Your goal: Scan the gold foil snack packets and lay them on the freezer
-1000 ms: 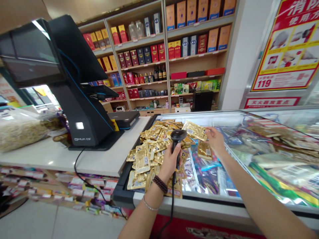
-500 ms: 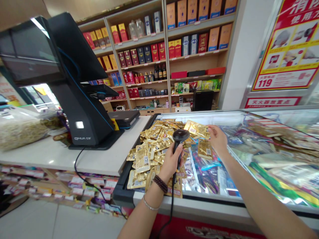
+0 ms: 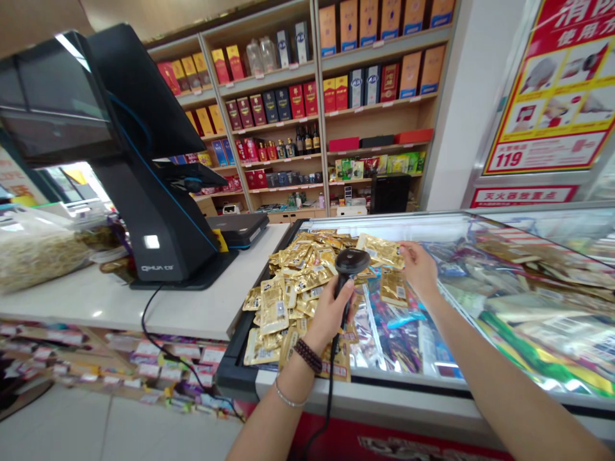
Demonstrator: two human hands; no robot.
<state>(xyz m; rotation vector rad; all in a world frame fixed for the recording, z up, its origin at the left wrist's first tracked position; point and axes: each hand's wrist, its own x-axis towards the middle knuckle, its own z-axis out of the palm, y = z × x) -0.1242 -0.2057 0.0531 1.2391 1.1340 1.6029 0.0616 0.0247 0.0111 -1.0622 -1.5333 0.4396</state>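
Note:
My left hand (image 3: pixel 332 312) is wrapped round the handle of a black barcode scanner (image 3: pixel 352 261), its head up and its cord hanging down over the front edge. Between the fingertips of my right hand (image 3: pixel 419 267) is the right end of a gold foil packet (image 3: pixel 379 248), just beyond the scanner head. Another gold packet (image 3: pixel 394 286) lies on the glass below that one. To the left, a heap of gold packets (image 3: pixel 275 306) covers the corner of the glass-topped freezer (image 3: pixel 432 221), partly hidden by my left hand.
A black checkout terminal (image 3: pixel 163 211) stands on the white counter (image 3: pixel 202 314) at the left, near a clear bag of dried goods (image 3: pixel 38 250). Behind the freezer rise shelves (image 3: pixel 273 131) of boxes and bottles. A red and yellow sign (image 3: pixel 552 96) hangs at the right.
The scanner head has shifted slightly right, towards the packet in my right hand, and covers more of its left part. My right hand stays nearly still.

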